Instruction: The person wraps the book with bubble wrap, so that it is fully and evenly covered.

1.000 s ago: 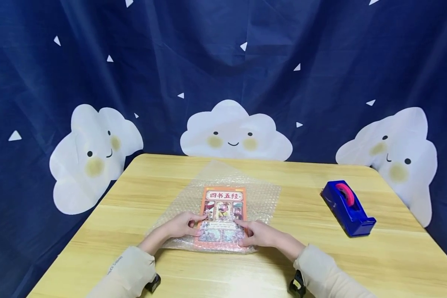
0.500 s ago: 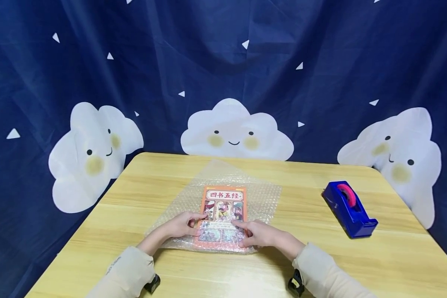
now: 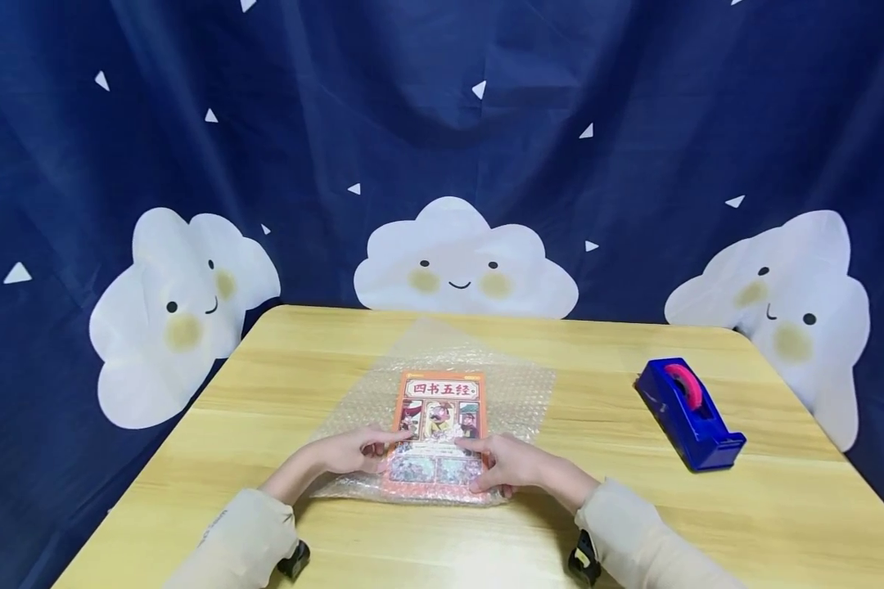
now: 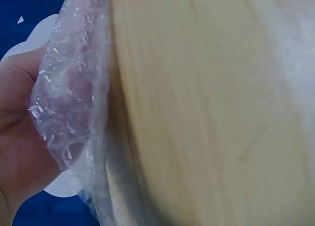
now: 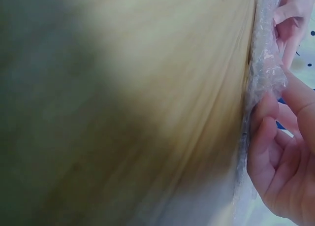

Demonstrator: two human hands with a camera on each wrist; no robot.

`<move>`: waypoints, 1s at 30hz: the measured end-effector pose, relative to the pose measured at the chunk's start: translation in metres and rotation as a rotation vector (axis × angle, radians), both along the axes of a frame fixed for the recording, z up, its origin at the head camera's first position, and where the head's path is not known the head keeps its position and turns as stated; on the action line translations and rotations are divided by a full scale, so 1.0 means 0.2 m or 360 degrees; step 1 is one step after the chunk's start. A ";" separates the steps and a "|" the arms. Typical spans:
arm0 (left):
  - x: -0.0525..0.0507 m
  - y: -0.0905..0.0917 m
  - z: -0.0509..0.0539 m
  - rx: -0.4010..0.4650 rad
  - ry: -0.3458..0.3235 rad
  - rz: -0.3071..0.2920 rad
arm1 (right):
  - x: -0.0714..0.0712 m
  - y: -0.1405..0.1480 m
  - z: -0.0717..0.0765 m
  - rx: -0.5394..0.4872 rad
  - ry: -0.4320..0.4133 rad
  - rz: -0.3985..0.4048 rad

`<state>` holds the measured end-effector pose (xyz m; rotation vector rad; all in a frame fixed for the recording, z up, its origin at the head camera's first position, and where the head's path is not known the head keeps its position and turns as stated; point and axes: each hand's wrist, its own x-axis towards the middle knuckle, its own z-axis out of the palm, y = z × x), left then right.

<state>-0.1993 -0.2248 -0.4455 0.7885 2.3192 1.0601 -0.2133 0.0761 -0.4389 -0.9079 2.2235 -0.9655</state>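
An orange comic-style book (image 3: 438, 401) with red Chinese characters on its cover lies face up on a clear bubble wrap sheet (image 3: 368, 393). A fold of the wrap covers the book's lower part. At its left edge my left hand (image 3: 349, 450) holds the fold, index finger stretched over the cover. My right hand (image 3: 511, 462) grips the right side, thumb and index finger spread on the cover. In the left wrist view, bubble wrap (image 4: 74, 98) partly hides the left fingers. The right wrist view shows curled right fingers (image 5: 266, 137) at the wrap's edge.
A blue tape dispenser (image 3: 688, 417) with a pink-red roll stands at the right on the wooden table (image 3: 597, 368). A dark blue curtain (image 3: 427, 98) with white clouds hangs behind the table's far edge.
My left hand has shifted slightly down, its index finger now straighter across the book and its thumb less visible. The right hand, book and wrap stay nearly in place.
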 end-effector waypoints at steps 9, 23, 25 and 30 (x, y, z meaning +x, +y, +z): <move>0.03 0.04 0.03 -0.0161 0.0042 0.0001 | -0.01 0.00 0.00 0.0002 -0.0039 -0.0020; 0.05 0.15 -0.03 -0.0054 0.0483 0.0434 | 0.00 0.00 -0.01 0.0003 -0.0040 -0.0013; 0.06 0.18 -0.05 -0.0096 0.0574 0.0619 | 0.00 0.00 -0.01 0.0002 -0.0043 -0.0019; 0.05 0.23 -0.08 -0.0221 0.0732 0.0793 | 0.00 0.00 -0.02 -0.0007 -0.0047 -0.0031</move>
